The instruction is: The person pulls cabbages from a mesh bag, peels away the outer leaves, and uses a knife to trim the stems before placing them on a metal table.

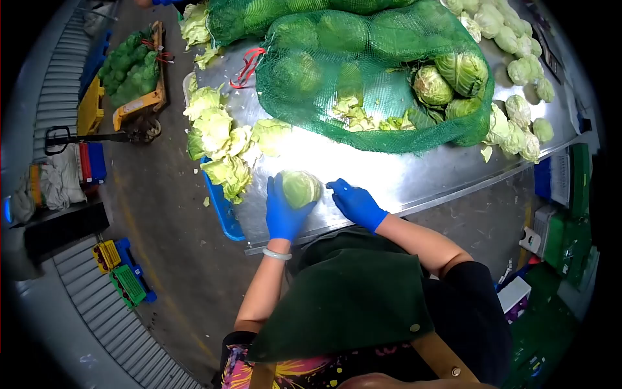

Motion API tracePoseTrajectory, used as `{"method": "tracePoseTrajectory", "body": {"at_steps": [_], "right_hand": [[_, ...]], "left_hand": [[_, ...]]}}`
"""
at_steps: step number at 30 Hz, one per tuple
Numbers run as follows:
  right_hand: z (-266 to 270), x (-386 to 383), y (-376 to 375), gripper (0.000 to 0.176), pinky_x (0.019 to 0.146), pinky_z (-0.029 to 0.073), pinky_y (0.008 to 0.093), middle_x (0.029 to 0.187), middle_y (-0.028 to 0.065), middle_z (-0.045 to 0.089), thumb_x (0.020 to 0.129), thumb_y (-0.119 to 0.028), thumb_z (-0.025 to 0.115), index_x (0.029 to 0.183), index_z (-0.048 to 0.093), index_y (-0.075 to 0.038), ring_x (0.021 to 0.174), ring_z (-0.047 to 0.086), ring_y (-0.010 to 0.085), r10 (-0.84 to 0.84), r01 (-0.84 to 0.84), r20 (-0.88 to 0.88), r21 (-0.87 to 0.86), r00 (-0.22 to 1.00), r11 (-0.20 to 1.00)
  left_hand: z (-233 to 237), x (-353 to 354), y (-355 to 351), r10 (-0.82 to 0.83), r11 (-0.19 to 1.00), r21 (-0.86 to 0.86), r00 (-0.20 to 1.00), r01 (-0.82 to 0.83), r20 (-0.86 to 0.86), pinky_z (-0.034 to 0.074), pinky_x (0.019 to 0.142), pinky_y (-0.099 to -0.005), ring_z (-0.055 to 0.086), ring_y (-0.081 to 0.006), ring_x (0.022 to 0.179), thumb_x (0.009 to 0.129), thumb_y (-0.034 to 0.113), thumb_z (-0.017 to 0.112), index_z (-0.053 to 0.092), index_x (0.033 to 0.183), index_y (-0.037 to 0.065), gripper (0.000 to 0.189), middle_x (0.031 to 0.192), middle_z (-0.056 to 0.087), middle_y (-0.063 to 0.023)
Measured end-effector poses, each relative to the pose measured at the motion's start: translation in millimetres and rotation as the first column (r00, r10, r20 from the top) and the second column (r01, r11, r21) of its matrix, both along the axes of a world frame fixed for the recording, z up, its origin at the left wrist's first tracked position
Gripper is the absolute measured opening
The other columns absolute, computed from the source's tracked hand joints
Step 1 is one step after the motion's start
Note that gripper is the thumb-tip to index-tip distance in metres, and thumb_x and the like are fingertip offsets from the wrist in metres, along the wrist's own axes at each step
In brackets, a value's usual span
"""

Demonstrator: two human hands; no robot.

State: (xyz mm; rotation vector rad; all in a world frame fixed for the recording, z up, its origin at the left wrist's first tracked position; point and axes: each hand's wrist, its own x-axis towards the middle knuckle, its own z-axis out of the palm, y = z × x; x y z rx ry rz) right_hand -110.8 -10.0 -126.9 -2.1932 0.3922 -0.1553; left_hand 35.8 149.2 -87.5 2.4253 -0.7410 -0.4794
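My left hand (285, 211), in a blue glove, wraps round the side of a pale green cabbage (302, 188) that rests on the steel table (389, 175). Just right of the cabbage and apart from it is my right hand (356, 204), also gloved in blue. Its fingers are curled together, and what they hold, if anything, is too small to make out. Beyond both hands lies an open green mesh sack (376, 137) with whole cabbages (461, 74) and loose leaf scraps in its mouth.
Torn cabbage leaves (214, 129) pile up on the table's left side, above a blue tray (223, 207). Several cabbages (518, 39) line the right side. A red tie (247, 68) lies by the sack. Left on the floor stands a pallet jack (97, 137) near a loaded pallet (139, 107).
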Motion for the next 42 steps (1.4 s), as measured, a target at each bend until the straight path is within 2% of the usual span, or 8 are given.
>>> {"method": "tracePoseTrajectory", "body": {"at_steps": [12,21,26,33,35,39,41,42], "right_hand": [[-40,35,14,0.028,0.061,0.052,0.0501,0.084,0.0224,0.065,0.092,-0.008,0.046,0.118,0.049,-0.001,0.07,0.066,0.0393,0.075,-0.099,-0.183,-0.127,0.98,0.987],[-41,61,12,0.02,0.07,0.054,0.0473,0.087,0.0195,0.067,0.094,-0.014,0.043,0.106,0.056,-0.004,0.08,0.067,0.0373,0.067,-0.097,-0.205,-0.142,0.976,0.985],[9,41,12,0.018,0.071,0.053,0.0502,0.091,0.0205,0.067,0.093,-0.012,0.043,0.105,0.056,-0.005,0.081,0.067,0.0388,0.05,-0.094,-0.414,-0.085,0.909,0.992],[-72,47,15,0.018,0.066,0.053,0.0468,0.084,0.0193,0.065,0.095,-0.014,0.043,0.105,0.056,-0.006,0.075,0.067,0.0358,-0.01,-0.056,-0.285,-0.22,0.958,0.974],[-99,36,14,0.018,0.067,0.052,0.051,0.087,0.0222,0.066,0.095,-0.015,0.043,0.105,0.055,-0.006,0.073,0.066,0.0399,-0.037,0.011,-0.194,-0.134,0.98,0.991],[-72,19,-14,0.02,0.071,0.051,0.0523,0.087,0.0237,0.067,0.095,-0.02,0.045,0.105,0.055,-0.005,0.078,0.065,0.0434,-0.006,0.057,-0.438,0.105,0.899,0.993],[-65,13,-12,0.02,0.072,0.051,0.0521,0.087,0.0234,0.067,0.095,-0.021,0.047,0.105,0.054,-0.006,0.08,0.064,0.0439,-0.062,0.197,-0.533,0.199,0.844,0.96],[-66,8,-8,0.019,0.074,0.051,0.0515,0.087,0.0229,0.067,0.095,-0.022,0.048,0.104,0.055,-0.006,0.083,0.065,0.0433,-0.032,0.12,-0.403,0.195,0.915,0.973]], "left_hand": [[-5,8,-14,-0.051,0.989,0.145,0.993,0.035,0.104,0.049,0.095,-0.0481,0.053,-0.0453,0.119,0.061,0.046,0.086,0.033,0.146,0.009,0.107,0.142,0.039,-0.0287],[-2,34,-15,-0.055,0.99,0.123,0.996,0.064,-0.072,0.051,0.093,-0.0456,0.056,-0.0397,0.117,0.062,0.045,0.085,0.036,0.145,0.01,0.102,0.136,0.048,-0.0214],[-1,43,-14,-0.106,0.988,0.105,0.989,0.116,-0.099,0.049,0.097,-0.0433,0.055,-0.0383,0.118,0.063,0.044,0.085,0.038,0.143,0.009,0.099,0.134,0.05,-0.0193],[-13,46,-13,-0.029,0.997,0.065,0.994,0.036,-0.101,0.047,0.1,-0.0407,0.055,-0.0371,0.121,0.062,0.04,0.088,0.036,0.145,0.002,0.105,0.136,0.05,-0.0234],[-22,41,11,-0.039,0.999,0.035,0.996,0.042,-0.081,0.044,0.103,-0.0393,0.052,-0.0344,0.126,0.064,0.036,0.088,0.033,0.147,0.002,0.105,0.14,0.048,-0.0223],[-29,12,59,-0.091,0.946,-0.325,0.953,-0.008,-0.289,0.041,0.107,-0.0377,0.044,-0.0274,0.132,0.071,0.03,0.086,0.021,0.152,0.004,0.107,0.146,0.04,-0.0166],[1,-17,55,0.286,0.748,-0.218,0.6,-0.627,-0.747,0.042,0.107,-0.0374,0.044,-0.0298,0.13,0.069,0.022,0.088,0.027,0.148,0.002,0.101,0.145,0.038,-0.0185],[-12,-24,54,0.406,0.664,-0.158,0.53,-0.731,-0.745,0.046,0.102,-0.0363,0.045,-0.0296,0.129,0.072,0.015,0.085,0.027,0.148,0.002,0.097,0.144,0.04,-0.0193]]}}
